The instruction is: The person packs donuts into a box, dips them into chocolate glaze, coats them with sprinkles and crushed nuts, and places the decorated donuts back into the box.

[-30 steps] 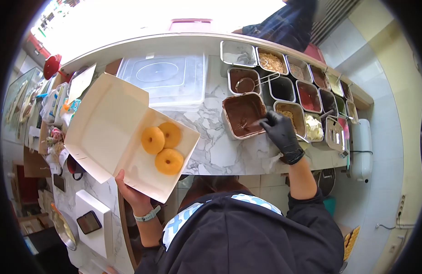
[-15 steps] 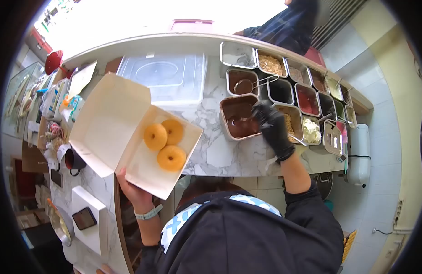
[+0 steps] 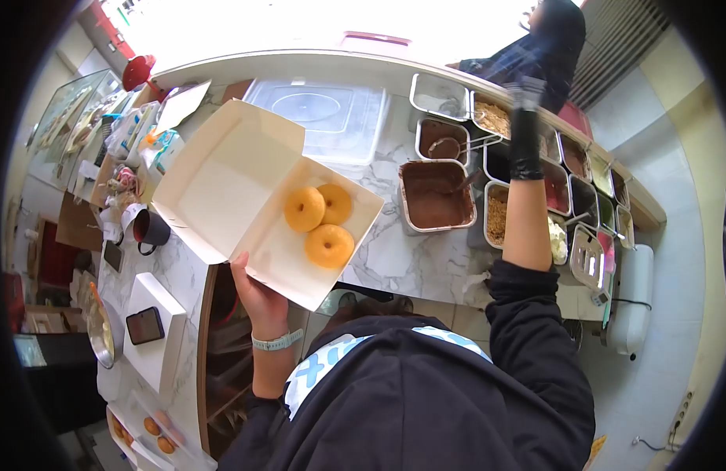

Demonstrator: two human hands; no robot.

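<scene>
An open white box rests on my left hand, whose fingers hold its near edge. Three ring doughnuts lie in the box's right half. My right hand, in a black glove, is stretched far forward over the back row of metal tubs. Its fingers are smeared by motion, so what they hold, if anything, cannot be made out. Nearer to me, a tub of chocolate has a utensil leaning in it at the right side.
A clear plastic lid lies behind the box. Tubs of toppings fill the counter's right side. At left are a dark mug, a phone on a white box and a metal bowl. Beyond the counter stands a person.
My right hand has left the chocolate tub and moved forward and right over the back tubs. The utensil now leans in the chocolate. The view has shifted, with the box still in my left hand.
</scene>
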